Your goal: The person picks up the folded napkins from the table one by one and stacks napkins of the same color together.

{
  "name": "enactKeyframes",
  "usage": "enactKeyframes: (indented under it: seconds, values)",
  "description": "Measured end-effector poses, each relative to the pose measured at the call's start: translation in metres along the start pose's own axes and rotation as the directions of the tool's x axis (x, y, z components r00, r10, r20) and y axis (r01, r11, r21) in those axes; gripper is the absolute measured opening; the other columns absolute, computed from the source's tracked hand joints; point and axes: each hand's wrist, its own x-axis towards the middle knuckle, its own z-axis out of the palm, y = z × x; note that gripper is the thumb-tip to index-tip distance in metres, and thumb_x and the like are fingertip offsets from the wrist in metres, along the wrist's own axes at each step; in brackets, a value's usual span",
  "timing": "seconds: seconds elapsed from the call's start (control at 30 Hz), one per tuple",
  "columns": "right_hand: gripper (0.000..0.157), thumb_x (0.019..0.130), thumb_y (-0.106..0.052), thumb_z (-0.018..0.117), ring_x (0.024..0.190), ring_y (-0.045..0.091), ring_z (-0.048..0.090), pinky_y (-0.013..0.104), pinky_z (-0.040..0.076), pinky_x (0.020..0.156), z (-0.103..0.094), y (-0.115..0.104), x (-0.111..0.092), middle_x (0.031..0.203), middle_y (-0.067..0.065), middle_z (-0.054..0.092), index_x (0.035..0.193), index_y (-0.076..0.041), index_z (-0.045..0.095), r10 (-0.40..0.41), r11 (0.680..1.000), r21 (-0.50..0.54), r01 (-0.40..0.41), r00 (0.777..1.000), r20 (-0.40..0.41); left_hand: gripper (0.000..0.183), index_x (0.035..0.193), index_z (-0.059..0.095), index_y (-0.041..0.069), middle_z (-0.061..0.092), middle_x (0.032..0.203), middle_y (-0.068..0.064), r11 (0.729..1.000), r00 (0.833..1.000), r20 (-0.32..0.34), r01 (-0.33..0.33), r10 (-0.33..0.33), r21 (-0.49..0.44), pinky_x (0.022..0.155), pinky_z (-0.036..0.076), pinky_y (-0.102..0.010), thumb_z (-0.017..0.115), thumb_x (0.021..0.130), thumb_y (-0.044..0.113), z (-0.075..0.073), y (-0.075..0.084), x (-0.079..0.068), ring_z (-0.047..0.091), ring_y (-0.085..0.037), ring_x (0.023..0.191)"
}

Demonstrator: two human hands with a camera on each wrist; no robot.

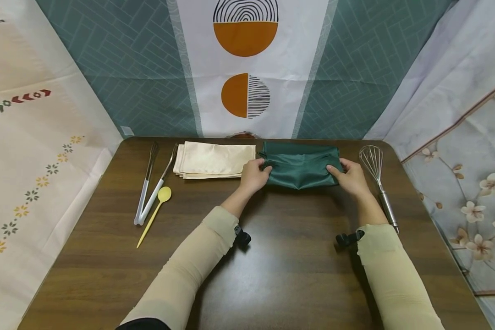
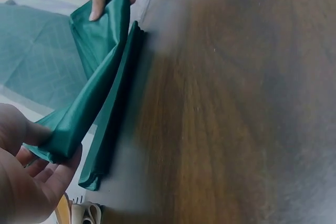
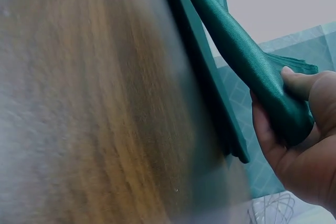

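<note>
A green satin cloth [image 1: 303, 173] is held up at its two ends, near the table's far edge. My left hand [image 1: 255, 176] pinches its left end between thumb and fingers. At the opposite end, my right hand [image 1: 351, 177] grips the cloth the same way. Both wrist views show the held cloth [image 2: 97, 90] raised and folded over along its near side. Beneath it, apart from it, lies another folded layer of green fabric [image 3: 210, 77] on the table. Whether the two layers join is hidden. Left of my left hand lies a stack of folded cream cloths [image 1: 214, 158].
Metal tongs with pale handles [image 1: 148, 201] lie spread at the table's left, beside a yellow spoon [image 1: 164, 195]. A wire whisk [image 1: 380, 181] lies right of my right hand. The wooden table [image 1: 288, 275] meets a patterned curtain [image 1: 338, 101] at its far edge.
</note>
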Motion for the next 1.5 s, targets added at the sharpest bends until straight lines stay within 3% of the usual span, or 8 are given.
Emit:
enactKeyframes:
  seconds: [0.1, 0.2, 0.27, 0.47, 0.67, 0.97, 1.23, 1.5]
  values:
    - [0.046, 0.102, -0.034, 0.063, 0.088, 0.002, 0.058, 0.017, 0.046, 0.076, 0.002, 0.001, 0.007, 0.115, 0.017, 0.068, 0.129, 0.002, 0.064, 0.008, 1.0, -0.024, -0.008, 1.0, 0.013, 0.036, 0.13, 0.064, -0.005, 0.069, 0.114, -0.017, 0.999, 0.999, 0.022, 0.043, -0.043, -0.011, 0.091, 0.051, -0.035, 0.06, 0.103, 0.018, 0.0, 0.0, 0.004, 0.066, -0.021, 0.089]
    - [0.046, 0.102, -0.034, 0.062, 0.097, 0.014, 0.061, 0.025, 0.048, 0.083, 0.004, 0.001, 0.014, 0.119, 0.022, 0.068, 0.13, 0.002, 0.064, 0.014, 0.999, -0.043, -0.013, 1.0, 0.019, 0.045, 0.144, 0.053, -0.002, 0.055, 0.144, -0.019, 0.997, 0.997, 0.033, 0.076, -0.075, -0.018, 0.107, 0.045, -0.042, 0.058, 0.104, 0.017, 0.0, 0.0, 0.008, 0.056, -0.027, 0.13]
    - [0.045, 0.102, -0.033, 0.062, 0.099, 0.013, 0.06, 0.026, 0.047, 0.086, 0.005, 0.001, 0.018, 0.121, 0.022, 0.067, 0.13, 0.002, 0.064, 0.01, 0.999, -0.053, -0.009, 1.0, 0.017, 0.045, 0.145, 0.051, -0.003, 0.053, 0.146, -0.019, 0.997, 0.996, 0.041, 0.075, -0.074, -0.026, 0.109, 0.044, -0.043, 0.057, 0.104, 0.016, 0.0, 0.002, 0.012, 0.05, -0.03, 0.136]
    - [0.042, 0.103, -0.03, 0.062, 0.085, -0.002, 0.056, 0.019, 0.045, 0.077, 0.004, -0.002, 0.034, 0.118, 0.024, 0.068, 0.128, 0.003, 0.065, -0.015, 0.998, -0.062, 0.015, 1.0, 0.003, 0.045, 0.146, 0.05, -0.002, 0.053, 0.147, -0.018, 0.998, 0.997, 0.055, 0.06, -0.06, -0.004, 0.104, 0.047, -0.04, 0.054, 0.105, 0.015, 0.001, 0.012, 0.027, 0.055, -0.029, 0.131]
    - [0.045, 0.103, -0.031, 0.061, 0.095, 0.013, 0.06, 0.023, 0.046, 0.08, 0.005, -0.005, 0.049, 0.123, 0.023, 0.066, 0.134, 0.001, 0.062, 0.048, 0.997, -0.06, -0.047, 0.999, 0.007, 0.043, 0.146, 0.051, 0.0, 0.053, 0.147, -0.016, 0.997, 0.997, 0.04, 0.072, -0.073, 0.016, 0.104, 0.046, -0.036, 0.053, 0.105, 0.012, 0.002, 0.018, 0.041, 0.048, -0.027, 0.137]
    - [0.044, 0.103, -0.024, 0.06, 0.111, 0.029, 0.058, 0.028, 0.045, 0.087, 0.005, 0.006, 0.058, 0.131, 0.024, 0.062, 0.138, 0.002, 0.058, 0.125, 0.991, -0.037, -0.126, 0.992, -0.023, 0.049, 0.153, 0.042, 0.004, 0.055, 0.146, -0.012, 0.987, 0.985, 0.106, 0.147, -0.139, -0.07, 0.058, 0.033, -0.027, 0.042, 0.104, 0.0, 0.014, 0.018, 0.05, 0.056, -0.02, 0.131]
    - [0.043, 0.102, -0.023, 0.063, 0.097, 0.014, 0.058, 0.017, 0.045, 0.078, 0.004, 0.018, 0.06, 0.128, 0.023, 0.064, 0.136, 0.003, 0.06, 0.136, 0.991, 0.003, -0.136, 0.989, -0.064, 0.047, 0.15, 0.048, 0.005, 0.062, 0.139, -0.012, 0.991, 0.99, 0.059, 0.131, -0.13, -0.009, 0.058, 0.032, -0.028, 0.043, 0.103, -0.001, 0.021, 0.013, 0.055, 0.06, -0.021, 0.125]
    - [0.043, 0.102, -0.021, 0.063, 0.117, 0.031, 0.058, 0.021, 0.046, 0.084, 0.003, 0.019, 0.066, 0.132, 0.023, 0.062, 0.136, 0.004, 0.06, 0.139, 0.99, 0.003, -0.139, 0.987, -0.076, 0.048, 0.148, 0.051, 0.006, 0.064, 0.135, -0.01, 0.991, 0.99, 0.055, 0.125, -0.127, 0.039, 0.054, 0.036, -0.026, 0.043, 0.101, 0.0, 0.022, 0.013, 0.063, 0.068, -0.019, 0.113]
